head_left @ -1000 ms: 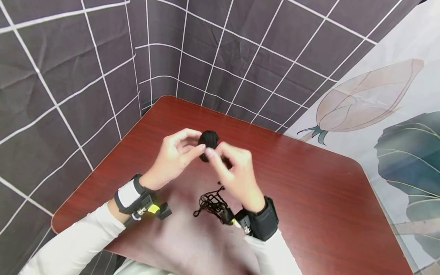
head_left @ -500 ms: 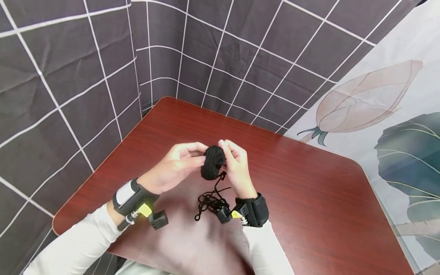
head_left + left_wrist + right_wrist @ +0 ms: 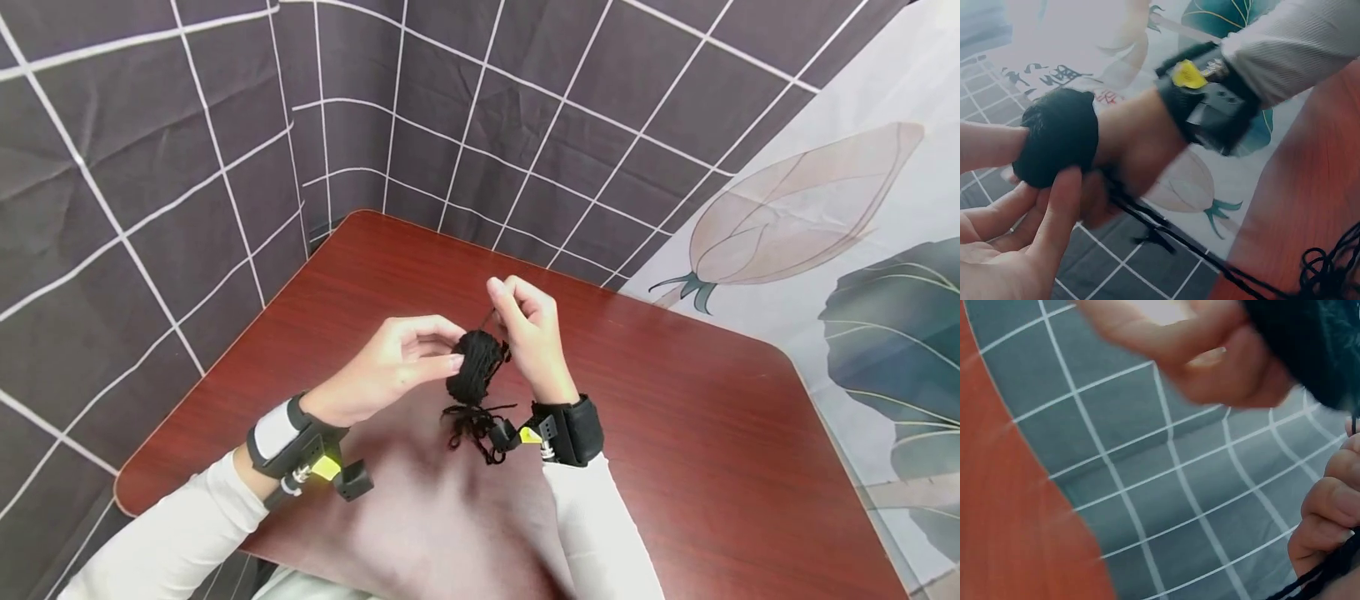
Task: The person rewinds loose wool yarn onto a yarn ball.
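A small ball of black yarn (image 3: 474,371) is held above the table between the thumb and fingers of my left hand (image 3: 382,367). In the left wrist view the wound yarn ball (image 3: 1060,137) sits between that thumb and fingertips. My right hand (image 3: 531,337) is just right of the ball, its thumb and index finger pinching a strand of yarn (image 3: 488,317) drawn up from it. More yarn (image 3: 1329,565) passes under the curled fingers of my right hand (image 3: 1329,512) in the right wrist view. Below the ball lies a loose tangle of yarn (image 3: 472,427), partly behind the right wrist camera.
The reddish-brown table (image 3: 675,417) extends to the right and behind the hands. A dark cloth with a white grid (image 3: 555,108) hangs behind and at the left. A pale cloth with flower and leaf prints (image 3: 795,217) hangs at the right.
My left hand has moved slightly right with the yarn ball. My right hand came down beside the ball, then rose up and away, drawing a strand from it. The loose yarn has shifted.
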The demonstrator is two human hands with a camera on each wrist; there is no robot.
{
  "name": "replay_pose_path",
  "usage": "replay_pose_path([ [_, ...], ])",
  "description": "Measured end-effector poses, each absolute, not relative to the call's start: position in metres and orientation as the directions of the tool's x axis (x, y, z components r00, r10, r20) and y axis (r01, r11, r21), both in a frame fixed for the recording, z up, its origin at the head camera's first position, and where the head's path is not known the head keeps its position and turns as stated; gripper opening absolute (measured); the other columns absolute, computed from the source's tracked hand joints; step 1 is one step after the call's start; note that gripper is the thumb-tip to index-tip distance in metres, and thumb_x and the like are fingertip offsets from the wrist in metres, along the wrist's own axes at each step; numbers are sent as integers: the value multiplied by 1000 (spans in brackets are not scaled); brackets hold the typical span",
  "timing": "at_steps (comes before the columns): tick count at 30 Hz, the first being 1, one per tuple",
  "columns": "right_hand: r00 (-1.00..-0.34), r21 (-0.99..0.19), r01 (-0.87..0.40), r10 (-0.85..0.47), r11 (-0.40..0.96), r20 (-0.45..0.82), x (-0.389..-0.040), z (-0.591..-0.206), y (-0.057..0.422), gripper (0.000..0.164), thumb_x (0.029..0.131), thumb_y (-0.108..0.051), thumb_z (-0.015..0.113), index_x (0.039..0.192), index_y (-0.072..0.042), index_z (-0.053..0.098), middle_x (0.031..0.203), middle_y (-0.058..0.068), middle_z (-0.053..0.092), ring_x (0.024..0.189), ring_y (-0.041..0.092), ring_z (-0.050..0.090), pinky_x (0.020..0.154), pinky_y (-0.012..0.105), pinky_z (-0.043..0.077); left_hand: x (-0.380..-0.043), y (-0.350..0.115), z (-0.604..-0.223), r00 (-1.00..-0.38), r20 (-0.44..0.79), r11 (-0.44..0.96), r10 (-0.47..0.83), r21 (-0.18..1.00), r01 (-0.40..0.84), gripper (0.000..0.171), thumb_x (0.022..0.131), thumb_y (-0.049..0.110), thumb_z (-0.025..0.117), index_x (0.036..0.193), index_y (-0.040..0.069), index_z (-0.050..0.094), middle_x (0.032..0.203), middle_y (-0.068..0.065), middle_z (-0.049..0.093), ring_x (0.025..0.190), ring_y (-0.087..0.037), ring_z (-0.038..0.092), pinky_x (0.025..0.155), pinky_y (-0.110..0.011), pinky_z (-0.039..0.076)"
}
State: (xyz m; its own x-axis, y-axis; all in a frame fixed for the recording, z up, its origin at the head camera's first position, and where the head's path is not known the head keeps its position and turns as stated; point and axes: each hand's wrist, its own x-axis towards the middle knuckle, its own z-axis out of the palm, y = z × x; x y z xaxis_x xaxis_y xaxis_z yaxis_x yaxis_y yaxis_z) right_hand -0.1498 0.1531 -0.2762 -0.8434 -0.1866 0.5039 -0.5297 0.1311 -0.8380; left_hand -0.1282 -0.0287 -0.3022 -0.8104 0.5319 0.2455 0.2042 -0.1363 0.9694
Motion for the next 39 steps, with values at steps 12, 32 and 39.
replay_pose_path([
  [12,-927,-935,-343,-126,-92,353,-148,-328,142,27,97,-18,46,73,-13,56,57,-7,43,50,9,39,44,19,33,-129,-27,-298,-818,381,-240,430,922,303,28,83,-1,62,111,-8,59,106,-16,62,97,-25,61,82,-24,54],
  [32,-749,-659,-655,-197,369,633,-132,-275,154,33,93,-20,54,63,-9,48,52,2,39,46,13,36,41,28,29,-140,-31,-307,-733,440,-115,519,885,451,23,85,2,62,108,-2,59,102,-14,62,87,-18,63,78,-27,57],
  [39,-910,-925,-376,-214,61,355,-141,-311,148,36,98,-27,44,80,2,55,56,-5,41,49,11,40,43,19,33,-133,-28,-300,-763,442,-321,472,892,319,29,86,-3,58,114,-9,55,109,-14,61,103,-27,58,89,-27,52],
])
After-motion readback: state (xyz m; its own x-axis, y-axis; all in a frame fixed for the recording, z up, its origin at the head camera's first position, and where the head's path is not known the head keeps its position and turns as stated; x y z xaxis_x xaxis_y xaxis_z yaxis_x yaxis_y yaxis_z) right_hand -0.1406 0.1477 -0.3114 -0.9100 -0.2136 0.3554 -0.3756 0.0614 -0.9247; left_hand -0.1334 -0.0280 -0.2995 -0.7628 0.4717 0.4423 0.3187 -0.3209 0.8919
